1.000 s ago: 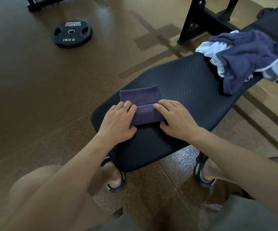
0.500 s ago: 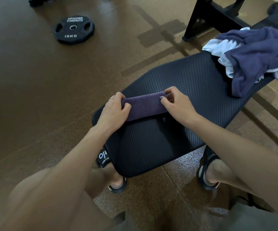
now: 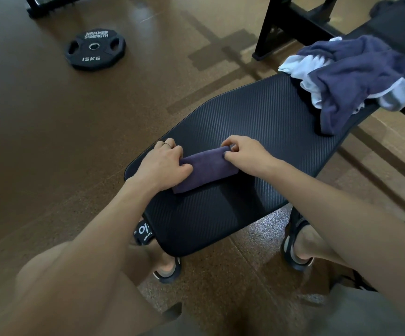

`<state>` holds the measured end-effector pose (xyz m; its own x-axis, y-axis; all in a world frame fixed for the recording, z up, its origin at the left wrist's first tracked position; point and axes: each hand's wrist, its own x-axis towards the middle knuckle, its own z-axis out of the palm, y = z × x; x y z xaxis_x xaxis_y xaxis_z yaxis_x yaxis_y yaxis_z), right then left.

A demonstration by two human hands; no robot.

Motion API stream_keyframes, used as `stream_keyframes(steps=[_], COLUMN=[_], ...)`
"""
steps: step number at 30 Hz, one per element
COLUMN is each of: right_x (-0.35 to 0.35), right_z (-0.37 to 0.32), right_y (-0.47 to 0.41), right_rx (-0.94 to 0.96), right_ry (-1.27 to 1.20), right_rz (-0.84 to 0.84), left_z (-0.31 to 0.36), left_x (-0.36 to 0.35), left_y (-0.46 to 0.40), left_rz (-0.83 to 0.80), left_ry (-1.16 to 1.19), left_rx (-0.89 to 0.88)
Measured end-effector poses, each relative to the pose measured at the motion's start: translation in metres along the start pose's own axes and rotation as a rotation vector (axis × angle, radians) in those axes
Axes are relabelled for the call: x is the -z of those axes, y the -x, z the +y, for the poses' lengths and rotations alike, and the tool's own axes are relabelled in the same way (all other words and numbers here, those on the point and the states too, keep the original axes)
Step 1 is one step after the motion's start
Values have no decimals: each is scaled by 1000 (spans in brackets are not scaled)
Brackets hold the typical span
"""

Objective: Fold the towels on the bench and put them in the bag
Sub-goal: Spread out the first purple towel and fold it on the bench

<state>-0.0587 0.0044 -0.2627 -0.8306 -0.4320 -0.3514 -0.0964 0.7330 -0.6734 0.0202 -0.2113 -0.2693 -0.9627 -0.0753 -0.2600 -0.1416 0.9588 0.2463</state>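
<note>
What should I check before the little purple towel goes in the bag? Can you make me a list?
1. Purple towel folded small: ok.
2. Left hand grips its end: ok.
3. Right hand pinches the other end: ok.
4. Towel lies on the bench, not hanging off: ok.
5. Bag in sight: not ok, none in view.
6. Other towels folded: not ok, pile crumpled.

1. Both arms are bare, with no sleeves in view.
2. The left hand wears a thin ring on one finger.
3. Grey shorts cover the thighs.
4. Black sandals are on both feet; the left one's strap carries white lettering.
</note>
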Motion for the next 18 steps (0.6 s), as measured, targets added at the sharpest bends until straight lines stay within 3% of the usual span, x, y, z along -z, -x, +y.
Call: stream_keyframes(steps=[8,10,13,15,18], right_x=[-11,-17,-23,-24,-23], right_z=[23,28,32,34,36], right_y=[62,74,87,93,101], right_rx=[-41,-64,-102,-130,-166], right_ry=[-28,-51,-76,-99,-147], right_rz=[51,80,125,145,158], left_z=[37,43,56,62,62], left_x=[-10,-15,-11,-14,-30], left_y=[41,51,65,74,84], left_rz=[-219,-95,160,126,16], left_ry=[0,-161,-319,-323,-402], left_rx=[-77,-146,-392,-505,-475])
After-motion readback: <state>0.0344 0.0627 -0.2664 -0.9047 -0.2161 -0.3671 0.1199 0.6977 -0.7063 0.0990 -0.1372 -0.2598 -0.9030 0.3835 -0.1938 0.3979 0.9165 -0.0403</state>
